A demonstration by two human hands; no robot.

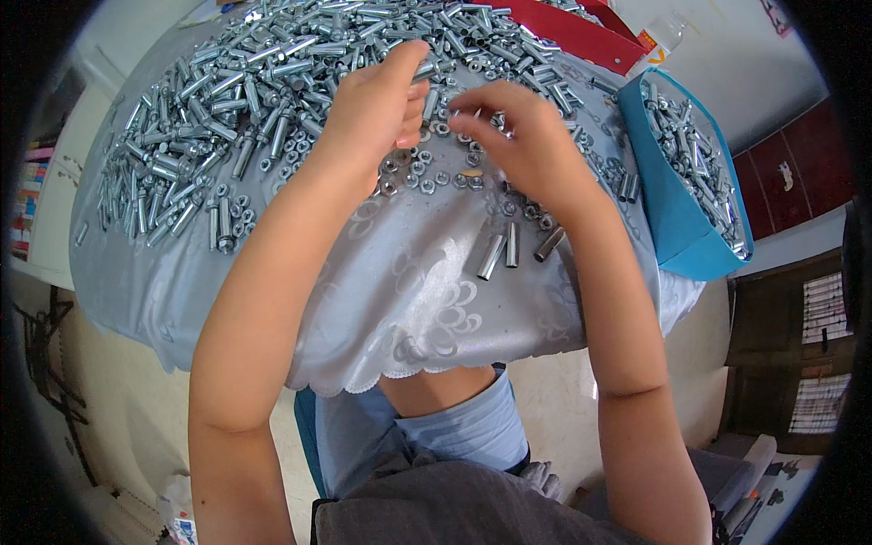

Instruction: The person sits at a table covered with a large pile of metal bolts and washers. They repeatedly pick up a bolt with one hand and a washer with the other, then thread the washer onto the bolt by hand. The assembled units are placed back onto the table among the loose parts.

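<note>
Table under pale embroidered cloth [427,300], cream floor [127,400] below it, dark red cabinet [790,173] right, white shelf [54,182] left

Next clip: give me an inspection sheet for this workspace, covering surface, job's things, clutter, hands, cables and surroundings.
Surface: table under a pale grey patterned cloth, scalloped edge.
Job's things: heap of metal sleeves across the far half; nuts spread near the hands; three sleeves lying apart, nearer the person.
Clutter: blue bin of metal parts at right; red tray behind.
Hands: left hand closed on a sleeve; right hand beside it, fingers pinching a small part, too blurred to name.
Cables: nothing seen.
Surroundings: dark cabinet at right; pale floor below.
</note>
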